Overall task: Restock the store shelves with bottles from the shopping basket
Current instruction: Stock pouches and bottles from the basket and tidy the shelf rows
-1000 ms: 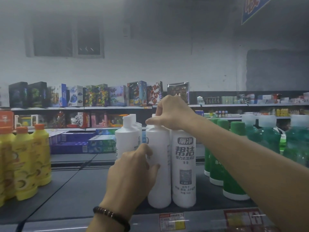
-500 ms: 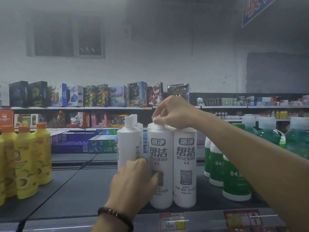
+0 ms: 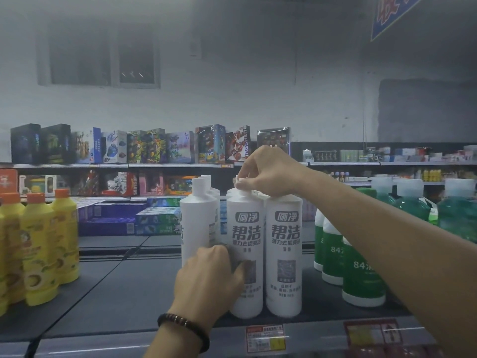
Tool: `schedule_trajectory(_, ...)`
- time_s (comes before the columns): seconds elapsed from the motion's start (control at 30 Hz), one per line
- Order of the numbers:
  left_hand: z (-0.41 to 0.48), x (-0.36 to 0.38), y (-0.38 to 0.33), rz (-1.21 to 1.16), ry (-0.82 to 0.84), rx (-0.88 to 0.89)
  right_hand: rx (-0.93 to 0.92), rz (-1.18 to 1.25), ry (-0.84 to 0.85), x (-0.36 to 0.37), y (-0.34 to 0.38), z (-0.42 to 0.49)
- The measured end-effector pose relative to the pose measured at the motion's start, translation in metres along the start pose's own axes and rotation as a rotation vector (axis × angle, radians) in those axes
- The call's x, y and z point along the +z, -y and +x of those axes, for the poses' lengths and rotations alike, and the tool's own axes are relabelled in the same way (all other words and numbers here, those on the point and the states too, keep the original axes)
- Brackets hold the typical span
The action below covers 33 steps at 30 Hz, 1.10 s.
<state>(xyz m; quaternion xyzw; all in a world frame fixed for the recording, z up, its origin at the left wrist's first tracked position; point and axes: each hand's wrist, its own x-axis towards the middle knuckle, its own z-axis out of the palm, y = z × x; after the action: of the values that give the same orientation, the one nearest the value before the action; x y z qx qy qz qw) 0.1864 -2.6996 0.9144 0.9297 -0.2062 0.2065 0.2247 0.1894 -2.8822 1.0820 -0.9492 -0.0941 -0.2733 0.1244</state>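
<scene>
A white cleaner bottle [image 3: 246, 228] with grey Chinese lettering stands upright at the front of the grey shelf [image 3: 108, 301]. My right hand [image 3: 268, 174] pinches its cap from above. My left hand [image 3: 209, 277] wraps the lower body of the same bottle. A matching white bottle [image 3: 284, 249] stands touching it on the right, label forward. More white bottles [image 3: 198, 223] stand just behind and to the left, labels turned away. The shopping basket is out of view.
Yellow bottles [image 3: 38, 249] with orange caps stand at the shelf's left end. Green and white "84" bottles [image 3: 361, 277] and green bottles [image 3: 410, 205] fill the right. Price tags [image 3: 265, 338] hang on the shelf's front edge. Toy boxes [image 3: 144, 146] line shelves behind.
The bottle under my hands has turned so its label faces front. My left hand has slid lower on its body; my right hand stays on the cap.
</scene>
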Motion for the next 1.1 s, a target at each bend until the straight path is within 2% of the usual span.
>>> schedule_trajectory(0.57, -0.001, -0.002, 0.002, -0.023, -0.018, 0.016, 0.024, 0.016, 0.023, -0.002, 0.007, 0.002)
schedule_trajectory(0.73, 0.000, -0.024, 0.016, -0.114, -0.181, 0.083, -0.047, 0.015, -0.075, 0.001, 0.024, 0.008)
schedule_trajectory(0.93, 0.008, -0.044, 0.048, -0.175, -0.400, 0.078, -0.094, 0.008, -0.061, 0.018, 0.053, 0.022)
schedule_trajectory(1.1, 0.014, -0.041, 0.065, -0.293, -0.313, 0.016, -0.030, 0.016, -0.005, 0.028, 0.066, 0.032)
